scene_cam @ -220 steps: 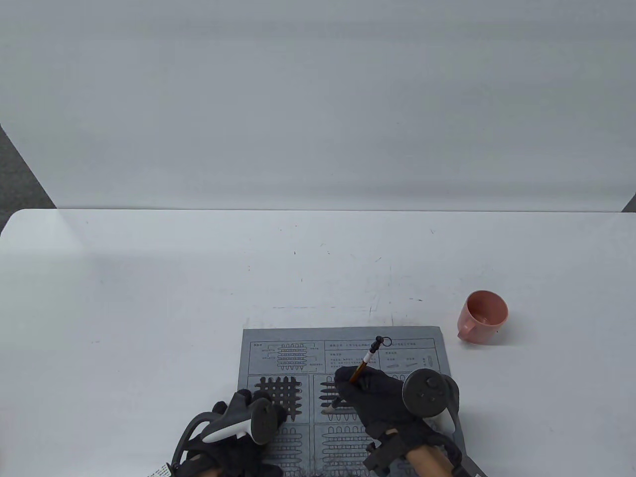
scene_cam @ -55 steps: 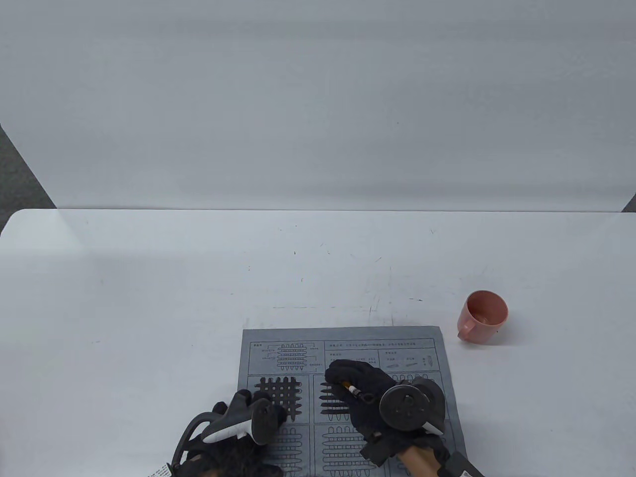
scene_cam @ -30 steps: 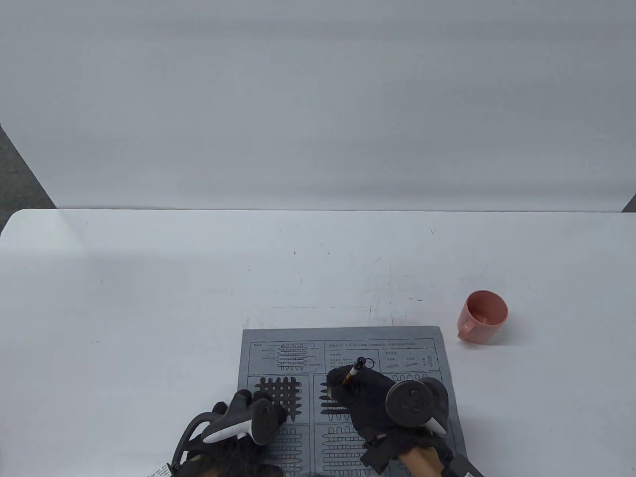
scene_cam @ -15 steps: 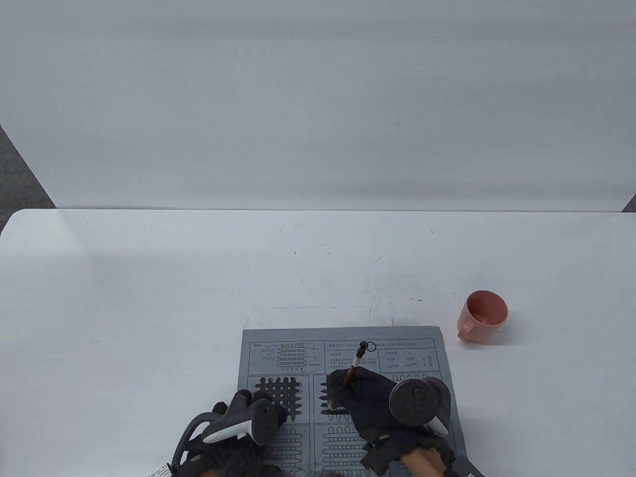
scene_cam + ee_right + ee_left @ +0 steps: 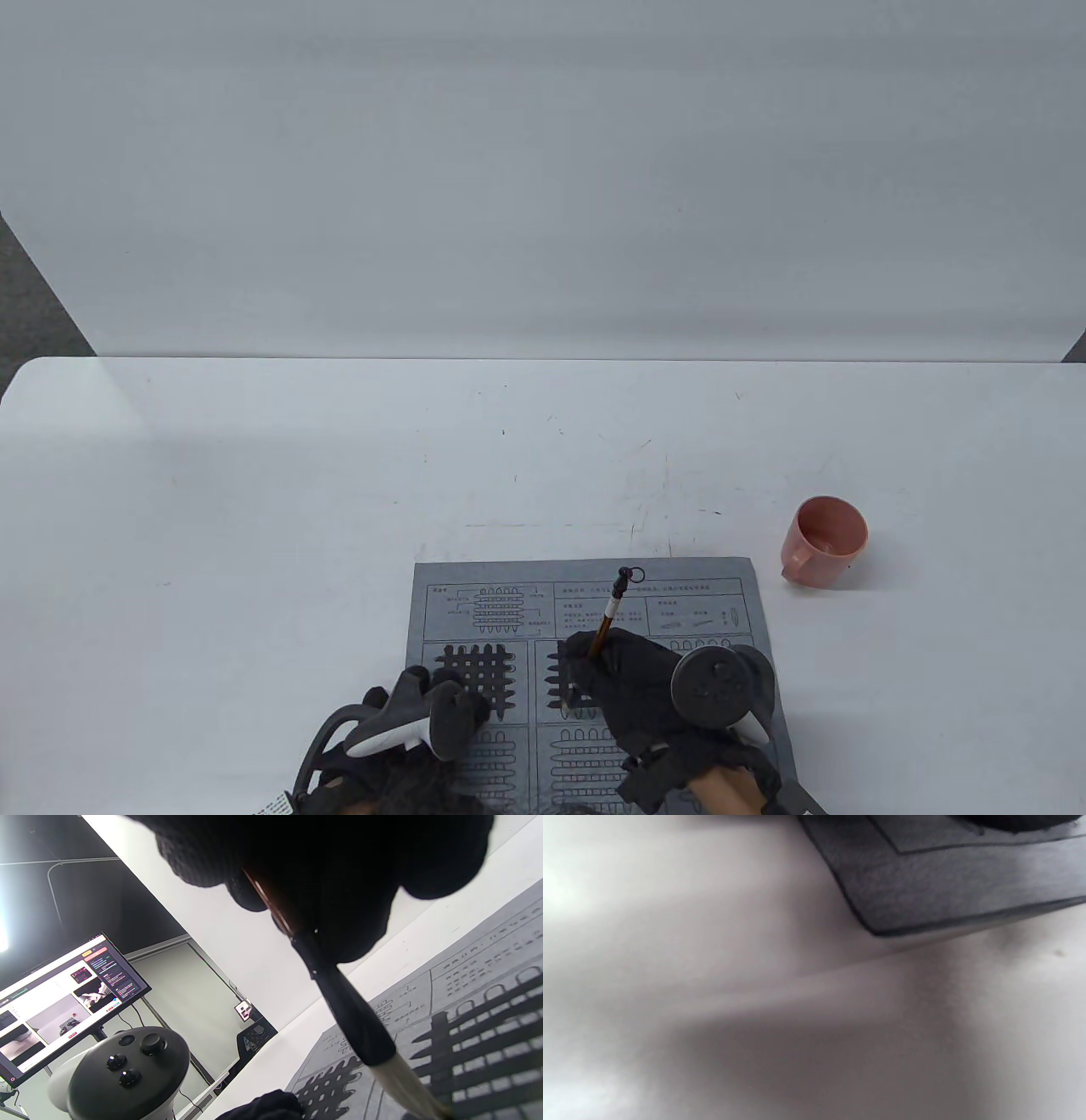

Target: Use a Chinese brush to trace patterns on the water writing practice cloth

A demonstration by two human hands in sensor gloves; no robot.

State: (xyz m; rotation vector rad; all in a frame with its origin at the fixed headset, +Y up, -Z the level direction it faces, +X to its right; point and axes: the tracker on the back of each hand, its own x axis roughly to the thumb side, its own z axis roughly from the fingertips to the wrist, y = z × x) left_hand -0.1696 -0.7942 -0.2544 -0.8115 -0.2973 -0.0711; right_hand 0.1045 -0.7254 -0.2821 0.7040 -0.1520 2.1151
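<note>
The grey water writing cloth (image 5: 475, 577) lies at the table's front edge, printed with pattern squares. Its upper left square (image 5: 478, 668) is traced dark. My right hand (image 5: 624, 679) grips the Chinese brush (image 5: 612, 604), handle end tilted away from me, bristle tip (image 5: 567, 699) down on the upper middle square, where several strokes are dark. In the right wrist view the brush (image 5: 352, 1018) hangs from my gloved fingers (image 5: 348, 878) with its pale bristles (image 5: 407, 1086) touching the cloth (image 5: 488, 955). My left hand (image 5: 424, 705) rests on the cloth's left part; the left wrist view shows a cloth corner (image 5: 925, 899).
A pink cup (image 5: 827, 541) stands on the white table (image 5: 339, 475) to the right of the cloth. A white backdrop rises behind the table. A monitor (image 5: 63, 997) and the left hand's tracker (image 5: 123, 1073) show in the right wrist view.
The brush handle has swung from lying low over my right hand to tilting up and away from me. More strokes in the upper middle square are dark. The left hand has stayed put.
</note>
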